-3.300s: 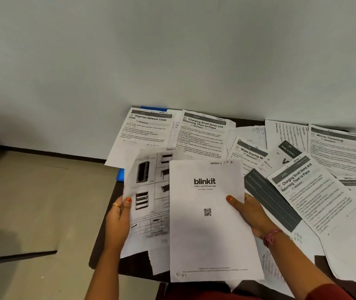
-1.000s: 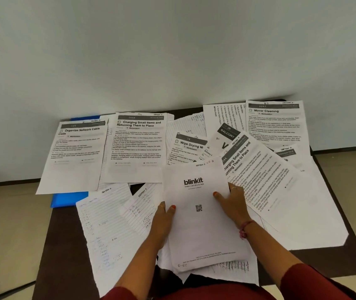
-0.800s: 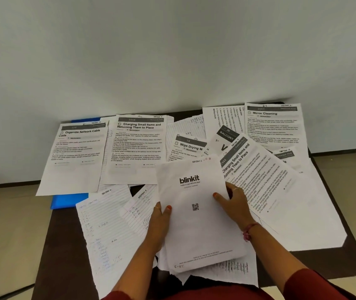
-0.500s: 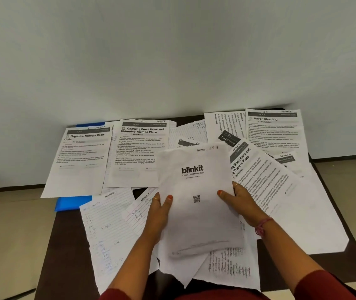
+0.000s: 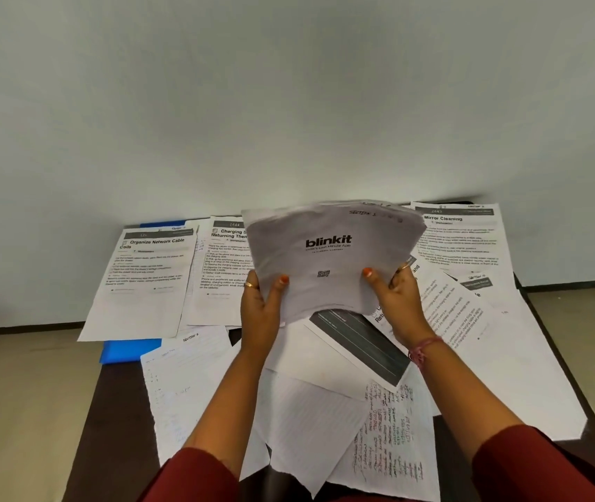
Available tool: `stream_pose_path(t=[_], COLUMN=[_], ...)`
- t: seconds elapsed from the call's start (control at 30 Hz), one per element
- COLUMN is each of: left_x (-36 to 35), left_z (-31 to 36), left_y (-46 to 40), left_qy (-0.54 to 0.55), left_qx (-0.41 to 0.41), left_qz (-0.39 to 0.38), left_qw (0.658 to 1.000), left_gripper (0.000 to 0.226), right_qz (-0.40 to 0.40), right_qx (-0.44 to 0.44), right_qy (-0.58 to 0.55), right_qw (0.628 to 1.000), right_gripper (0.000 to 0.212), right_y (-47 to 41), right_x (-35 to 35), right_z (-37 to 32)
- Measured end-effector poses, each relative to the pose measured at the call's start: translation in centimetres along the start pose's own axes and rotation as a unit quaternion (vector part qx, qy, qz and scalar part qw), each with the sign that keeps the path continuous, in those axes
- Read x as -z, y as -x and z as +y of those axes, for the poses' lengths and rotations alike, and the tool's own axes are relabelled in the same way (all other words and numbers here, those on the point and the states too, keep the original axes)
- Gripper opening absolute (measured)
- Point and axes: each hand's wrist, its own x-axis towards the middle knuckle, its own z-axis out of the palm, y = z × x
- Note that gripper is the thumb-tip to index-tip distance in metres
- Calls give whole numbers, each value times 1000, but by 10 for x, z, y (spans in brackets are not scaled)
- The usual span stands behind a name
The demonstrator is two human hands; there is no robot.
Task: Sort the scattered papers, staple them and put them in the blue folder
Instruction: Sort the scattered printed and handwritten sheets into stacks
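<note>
While the dark table (image 5: 115,422) is buried under loose sheets (image 5: 527,356), a stack (image 5: 332,259) topped by a "blinkit" page is held up off it, tilted toward the camera and slightly blurred. The far left is taken by an "Organize Network Cable Coils" sheet (image 5: 147,280), and beside it a "Charging Small Items" sheet (image 5: 222,269) is partly hidden behind the raised stack. A "Mirror Cleaning" sheet (image 5: 459,237) is seen at the far right, against the pale wall (image 5: 288,103). Nearer the body, lined pages (image 5: 187,385) with faint writing are spread to the left, a densely handwritten page (image 5: 386,447) lies near the front edge, and a sheet with a dark printed band (image 5: 361,342) is exposed just under the stack. The blue folder (image 5: 129,351) is found at the table's left rear, mostly covered by the cable sheet, with only a corner and a sliver at the top showing; it lies well apart from both hands.

The stack is gripped at its lower edge from both sides. The left hand (image 5: 263,302) is clamped on the lower-left corner, thumb on the front face. The right hand (image 5: 395,295) is clamped on the lower-right corner, thumb likewise pressed on the front, fingers tucked behind. A ring is worn on each hand, and a pink thread band (image 5: 422,349) on the right wrist. Maroon sleeves (image 5: 538,469) are seen at the bottom.
</note>
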Motion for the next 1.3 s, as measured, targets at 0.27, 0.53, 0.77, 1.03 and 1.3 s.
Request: stream_pose_path(t=[0.27,0.53,0.77,1.03,1.3], left_x=[14,6,4,7,38], left_z=[-26,-35,-42,-29,17], left_y=[3,3,5,1,-28], left_qy=[1,-43,-42,-51,-19], left_qx=[61,90,106,87,58], left_qz=[5,10,-3,-11,-48], left_qw=[998,995,993,995,997], left_gripper=[42,47,48,38,26], right_qz=[-19,-16,-14,-13,-61], right_qx=[-20,-26,-41,-31,-28], right_qy=[10,17,40,70,16], right_qw=[1000,999,998,997,998], right_gripper=[39,39,42,42,33], right_y=[4,2,3,2,-7], right_x=[-4,-7,-6,-9,-9], right_z=[20,27,37,31,-14])
